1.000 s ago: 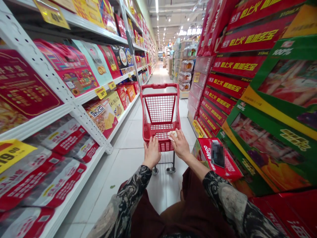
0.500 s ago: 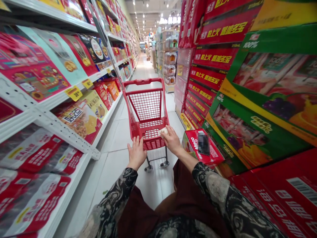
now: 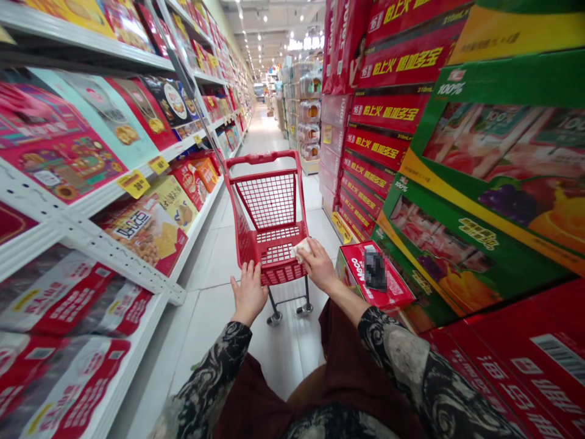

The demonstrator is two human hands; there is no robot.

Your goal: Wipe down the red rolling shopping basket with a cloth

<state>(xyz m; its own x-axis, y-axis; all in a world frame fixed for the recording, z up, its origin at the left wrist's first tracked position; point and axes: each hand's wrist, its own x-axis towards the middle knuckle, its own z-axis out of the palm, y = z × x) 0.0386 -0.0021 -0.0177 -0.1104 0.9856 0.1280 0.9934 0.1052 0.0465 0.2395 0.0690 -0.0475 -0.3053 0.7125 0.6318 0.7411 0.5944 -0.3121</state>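
Note:
A small red shopping cart (image 3: pixel 270 207) stands in the aisle in front of me, its basket bare apart from the mesh. My left hand (image 3: pixel 249 292) rests on the cart's near rim at the left corner, fingers apart and lifted a little. My right hand (image 3: pixel 317 265) presses on the rim's right corner, closed around a small white crumpled thing (image 3: pixel 299 249), perhaps a tissue.
White shelves (image 3: pixel 114 189) of red and yellow snack boxes line the left. Stacked red and green drink cartons (image 3: pixel 439 158) wall the right, with a red box (image 3: pixel 375 277) jutting out low by my right arm. The tiled aisle (image 3: pixel 269 131) runs far ahead.
The view swung left, then steadied. The cart and both hands stay together; my left fingers have loosened and lifted from the rim.

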